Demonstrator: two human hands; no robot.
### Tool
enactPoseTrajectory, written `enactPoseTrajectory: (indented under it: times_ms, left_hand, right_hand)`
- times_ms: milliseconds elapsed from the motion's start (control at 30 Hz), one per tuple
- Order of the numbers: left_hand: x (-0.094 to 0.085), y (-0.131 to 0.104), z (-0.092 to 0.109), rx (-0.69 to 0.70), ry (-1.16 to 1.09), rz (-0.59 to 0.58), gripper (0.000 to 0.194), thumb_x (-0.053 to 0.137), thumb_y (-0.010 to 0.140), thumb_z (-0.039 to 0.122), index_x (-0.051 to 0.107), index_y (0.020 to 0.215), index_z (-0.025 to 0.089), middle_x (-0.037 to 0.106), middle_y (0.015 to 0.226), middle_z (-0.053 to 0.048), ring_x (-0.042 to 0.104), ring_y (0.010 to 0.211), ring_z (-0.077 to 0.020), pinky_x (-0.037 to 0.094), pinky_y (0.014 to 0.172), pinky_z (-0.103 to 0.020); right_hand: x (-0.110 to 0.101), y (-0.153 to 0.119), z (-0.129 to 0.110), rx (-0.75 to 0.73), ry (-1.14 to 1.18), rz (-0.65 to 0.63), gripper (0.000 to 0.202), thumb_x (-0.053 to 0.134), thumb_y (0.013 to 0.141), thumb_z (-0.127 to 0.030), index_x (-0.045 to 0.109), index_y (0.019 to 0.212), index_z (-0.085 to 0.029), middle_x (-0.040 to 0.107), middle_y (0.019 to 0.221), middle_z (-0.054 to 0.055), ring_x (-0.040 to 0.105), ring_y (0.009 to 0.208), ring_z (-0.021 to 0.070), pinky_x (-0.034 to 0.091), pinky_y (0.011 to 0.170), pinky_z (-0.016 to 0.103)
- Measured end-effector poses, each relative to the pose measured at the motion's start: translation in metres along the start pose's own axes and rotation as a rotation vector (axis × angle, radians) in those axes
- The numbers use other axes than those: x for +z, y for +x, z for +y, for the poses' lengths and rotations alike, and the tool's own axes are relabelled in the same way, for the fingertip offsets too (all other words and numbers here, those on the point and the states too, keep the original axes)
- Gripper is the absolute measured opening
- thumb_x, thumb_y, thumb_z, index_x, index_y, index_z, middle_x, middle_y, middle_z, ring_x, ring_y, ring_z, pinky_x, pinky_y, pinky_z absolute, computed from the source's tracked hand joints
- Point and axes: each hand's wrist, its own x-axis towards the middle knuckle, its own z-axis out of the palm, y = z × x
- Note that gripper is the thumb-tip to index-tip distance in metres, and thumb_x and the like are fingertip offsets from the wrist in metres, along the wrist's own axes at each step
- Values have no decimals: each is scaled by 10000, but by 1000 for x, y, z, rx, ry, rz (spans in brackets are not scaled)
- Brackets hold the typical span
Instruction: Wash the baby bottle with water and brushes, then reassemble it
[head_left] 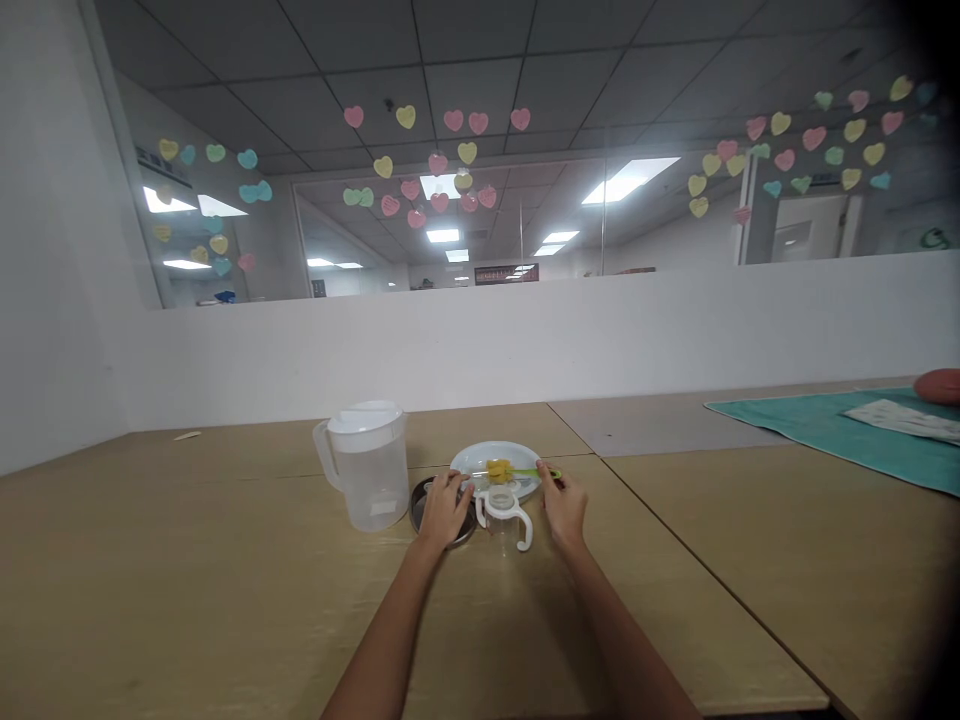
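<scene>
My right hand (564,508) is closed around the green handle of a slim utensil (527,472), which lies level across a white oval plate (495,448). By its middle is a yellow lump (499,470); whether it is fixed to the utensil or lies on the plate is unclear. My left hand (445,508) is at the plate's left edge, fingers bent near the utensil's far end; what they grip is too small to make out. Beneath that hand sits a dark round dish (460,540), partly covered. Between my wrists stands a clear bottle with white handles (504,508).
A translucent lidded pitcher (375,470) stands left of the dish. On the wooden table (247,570), seams run to the right. A teal cloth (840,428) with a pale patterned cloth (904,418) and a reddish rounded object (937,387) lie far right. A low white wall (480,350) closes the back.
</scene>
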Motion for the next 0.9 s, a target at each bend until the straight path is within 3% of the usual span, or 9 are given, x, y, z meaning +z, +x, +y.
enactPoseTrajectory:
  times_ms: [167, 367, 633, 700, 767, 833, 900]
  left_hand:
    - [-3, -1, 6, -20, 68, -9, 361, 369, 946, 383, 593, 1177, 220, 493, 1320, -57, 374, 1244, -254, 290, 1024, -450]
    - [-4, -1, 12, -80, 115, -142, 419, 288, 962, 330, 473, 1329, 247, 479, 1361, -9, 281, 1314, -260, 153, 1079, -494]
    - [-3, 3, 9, -77, 79, -182, 438, 238, 954, 351, 498, 1303, 297, 477, 1359, 9, 297, 1302, -258, 196, 1066, -487]
    - [-3, 3, 9, -77, 79, -187, 436, 240, 952, 349, 499, 1299, 302, 477, 1358, 22, 296, 1301, -258, 198, 1064, -489]
    - [-3, 4, 9, -74, 80, -190, 436, 239, 952, 350, 501, 1298, 302, 474, 1361, 26, 289, 1303, -260, 201, 1062, -490]
    - [-4, 3, 10, -69, 83, -190, 439, 234, 954, 345, 501, 1300, 297, 472, 1362, 18, 280, 1309, -259, 210, 1059, -487]
    - [-4, 3, 10, -62, 87, -188, 439, 237, 957, 342, 504, 1301, 286, 476, 1359, 5, 276, 1312, -259, 219, 1057, -481]
  right_hand:
    - [1, -1, 0, 55, 64, -7, 657, 579, 684, -668, 704, 840, -43, 484, 468, 27, 401, 453, 124, 319, 458, 246]
    - [3, -1, 1, 98, 102, -68, 596, 620, 666, -646, 677, 789, -66, 396, 432, -26, 370, 422, 103, 310, 449, 236]
    - [7, -1, 7, 160, 87, -230, 642, 604, 657, -635, 705, 889, -44, 410, 412, -21, 365, 392, 108, 314, 416, 241]
    - [7, 0, 10, 120, 60, -232, 620, 616, 649, -605, 720, 915, -56, 568, 533, 44, 493, 483, 146, 402, 493, 259]
    - [8, 1, 14, 72, 32, -250, 555, 627, 642, -573, 736, 888, -88, 679, 786, 111, 615, 710, 209, 476, 682, 296]
    - [9, 0, 17, 43, -6, -303, 500, 621, 650, -553, 743, 875, -123, 679, 953, 119, 627, 898, 254, 462, 831, 333]
    - [10, -1, 18, 27, -55, -342, 475, 602, 668, -543, 745, 882, -144, 674, 978, 109, 622, 943, 269, 449, 863, 352]
